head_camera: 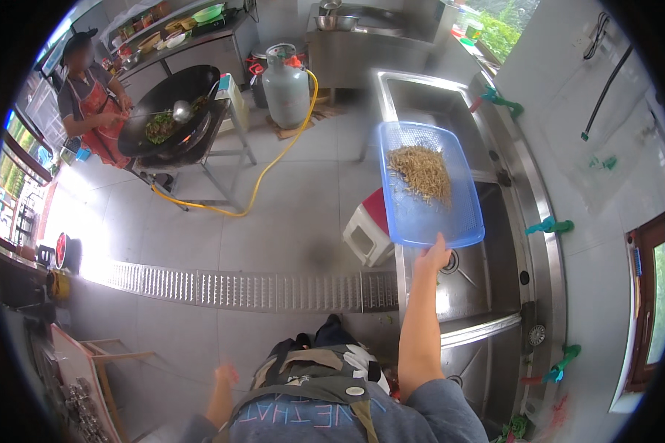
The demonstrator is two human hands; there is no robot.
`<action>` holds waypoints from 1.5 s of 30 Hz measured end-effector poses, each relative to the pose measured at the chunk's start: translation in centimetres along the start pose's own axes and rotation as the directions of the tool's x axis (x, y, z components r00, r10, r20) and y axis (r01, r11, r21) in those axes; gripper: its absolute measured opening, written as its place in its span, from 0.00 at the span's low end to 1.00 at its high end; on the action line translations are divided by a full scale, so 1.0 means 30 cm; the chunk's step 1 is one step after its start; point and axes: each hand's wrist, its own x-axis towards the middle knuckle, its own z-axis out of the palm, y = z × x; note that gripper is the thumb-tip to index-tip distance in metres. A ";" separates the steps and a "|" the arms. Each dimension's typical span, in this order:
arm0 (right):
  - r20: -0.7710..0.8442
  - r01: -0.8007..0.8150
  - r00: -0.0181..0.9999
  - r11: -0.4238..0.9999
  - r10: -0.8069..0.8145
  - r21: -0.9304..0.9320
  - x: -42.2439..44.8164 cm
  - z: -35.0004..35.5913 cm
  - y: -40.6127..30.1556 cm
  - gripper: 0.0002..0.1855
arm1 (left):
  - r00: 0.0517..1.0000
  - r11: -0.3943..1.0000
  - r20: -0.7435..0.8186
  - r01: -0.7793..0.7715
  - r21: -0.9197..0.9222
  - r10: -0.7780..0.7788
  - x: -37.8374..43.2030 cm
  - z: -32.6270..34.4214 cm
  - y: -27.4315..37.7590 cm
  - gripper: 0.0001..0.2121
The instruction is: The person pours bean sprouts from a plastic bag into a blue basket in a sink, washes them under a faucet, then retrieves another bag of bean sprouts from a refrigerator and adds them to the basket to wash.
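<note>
My right hand [434,256] grips the near rim of a blue plastic basket [415,224] with perforated walls, its arm stretched forward. A heap of thin brown strips [423,169], perhaps a shredded food, lies in the basket's far half. The basket is above the stainless steel sink [476,288], over the divider between two basins. My left hand [227,375] hangs low at my left side, blurred, with nothing visible in it; how its fingers are held is unclear.
A white stool [366,235] with a red seat stands beside the sink. Ahead left, a person in a red apron [97,111] stirs greens in a large wok [172,83] with a ladle. A yellow hose [260,185] from a gas cylinder [285,91] crosses the floor. A metal drain grate [238,289] spans it.
</note>
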 end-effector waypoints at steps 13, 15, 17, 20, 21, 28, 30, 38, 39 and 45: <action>0.203 -0.189 0.919 0.830 0.337 -0.525 -0.175 -0.182 -0.010 0.29 | 0.944 -0.231 0.298 -0.261 0.937 0.144 -0.025 0.187 0.051 0.19; 0.276 -0.316 0.661 0.592 0.698 -0.741 -0.291 -0.214 0.040 0.29 | 0.955 0.031 0.082 -0.095 0.995 0.287 0.015 0.138 -0.038 0.20; 0.325 -0.300 0.419 0.467 0.848 -0.832 -0.467 -0.121 0.032 0.27 | 0.900 0.301 -0.169 0.044 0.953 0.401 0.037 0.104 -0.084 0.21; 0.846 -0.058 0.150 0.859 0.511 -0.509 -0.630 0.138 0.001 0.28 | 0.908 0.695 -0.245 -0.067 0.715 0.339 -0.016 0.087 -0.008 0.21; 0.929 -0.022 0.151 0.941 0.338 -0.339 -0.717 0.241 -0.024 0.27 | 0.930 0.805 -0.217 -0.120 0.581 0.295 -0.071 0.077 0.016 0.21; 0.103 -0.636 -0.758 0.697 -0.644 -0.331 -1.207 0.630 -0.374 0.17 | 0.988 0.996 -0.152 -0.048 -0.071 0.037 -0.080 -0.159 -0.106 0.16; -0.287 -0.606 -0.554 0.615 -0.781 -0.504 -1.401 0.681 -0.431 0.20 | 0.995 0.977 -0.099 0.003 -0.212 -0.024 -0.046 -0.262 -0.218 0.14; -0.390 -0.620 -0.655 0.755 -0.647 -0.212 -1.964 0.631 -0.185 0.19 | 0.971 0.939 -0.192 0.070 -0.336 -0.141 -0.039 -0.670 -0.262 0.12; -0.393 -0.614 -0.658 0.760 -0.642 -0.213 -2.019 0.633 -0.153 0.19 | 0.966 0.919 -0.199 0.075 -0.388 -0.163 -0.041 -0.704 -0.265 0.12; -0.403 -0.597 -0.661 0.769 -0.633 -0.228 -2.262 0.700 0.041 0.19 | 0.974 0.898 -0.197 0.016 -0.439 -0.114 0.041 -0.826 -0.133 0.10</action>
